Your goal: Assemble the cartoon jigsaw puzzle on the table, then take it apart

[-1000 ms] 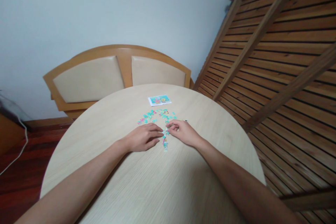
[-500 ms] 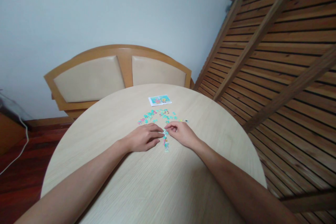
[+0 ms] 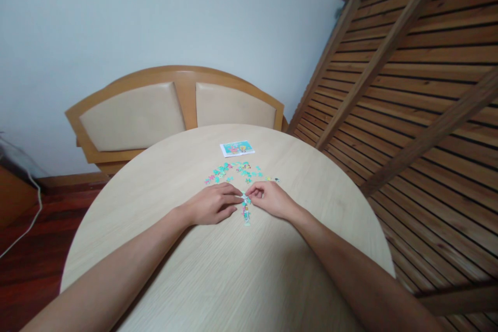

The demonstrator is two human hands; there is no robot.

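Observation:
Both my hands rest on a round pale wooden table (image 3: pixel 218 280). My left hand (image 3: pixel 212 203) lies palm down, fingers stretched toward a short strip of joined puzzle pieces (image 3: pixel 246 211), its fingertips touching the strip's top. My right hand (image 3: pixel 271 199) has its fingers curled in a pinch on a small teal puzzle piece at the top of that strip. Several loose teal and pink puzzle pieces (image 3: pixel 233 170) lie scattered just beyond my hands. A small reference picture card (image 3: pixel 237 148) lies farther back.
A wooden bench with two beige padded backs (image 3: pixel 175 109) stands behind the table against a pale wall. A slatted wooden frame (image 3: pixel 408 88) leans at the right. A white cable (image 3: pixel 27 218) runs over the dark red floor at left.
My right hand has drawn slightly left and nearer, closing its pinch at the top of the joined strip. My left hand has hardly moved.

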